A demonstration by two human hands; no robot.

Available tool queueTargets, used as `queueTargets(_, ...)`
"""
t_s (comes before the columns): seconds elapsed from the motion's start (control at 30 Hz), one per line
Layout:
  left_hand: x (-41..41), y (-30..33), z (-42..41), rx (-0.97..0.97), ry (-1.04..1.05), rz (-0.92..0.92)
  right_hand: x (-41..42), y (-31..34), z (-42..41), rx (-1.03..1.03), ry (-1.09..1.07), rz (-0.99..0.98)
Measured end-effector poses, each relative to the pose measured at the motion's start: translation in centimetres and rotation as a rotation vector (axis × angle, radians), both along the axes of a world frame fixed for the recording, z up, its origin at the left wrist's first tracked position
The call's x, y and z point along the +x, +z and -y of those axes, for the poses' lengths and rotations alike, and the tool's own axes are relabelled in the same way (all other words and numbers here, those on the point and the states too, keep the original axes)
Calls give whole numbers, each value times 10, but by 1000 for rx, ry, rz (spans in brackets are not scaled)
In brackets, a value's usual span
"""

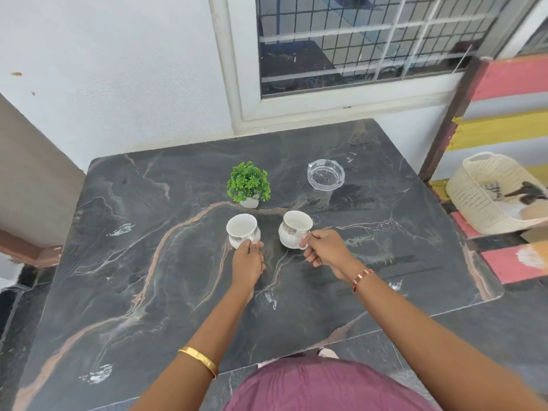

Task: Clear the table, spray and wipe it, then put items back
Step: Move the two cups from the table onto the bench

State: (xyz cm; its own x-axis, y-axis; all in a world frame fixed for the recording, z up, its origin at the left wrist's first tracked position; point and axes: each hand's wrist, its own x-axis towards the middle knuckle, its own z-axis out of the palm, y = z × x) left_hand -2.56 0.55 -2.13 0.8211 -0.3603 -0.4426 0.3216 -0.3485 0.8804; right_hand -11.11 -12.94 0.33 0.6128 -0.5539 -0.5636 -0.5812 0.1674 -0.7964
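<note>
Hiding cup handles (304, 243) — both hands (247, 262).

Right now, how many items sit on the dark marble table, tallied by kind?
White cups: 2, the left cup held by the left hand and the right cup held at its handle by the right hand
Small potted plant: 1
Clear glass ashtray: 1
Total: 4 on the table
</note>
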Motion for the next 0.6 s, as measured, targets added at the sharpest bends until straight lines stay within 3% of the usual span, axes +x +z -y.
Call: queueTargets(0.6,-149,37,147,-83,-635,95,-204,22,98,-51,-619,79)
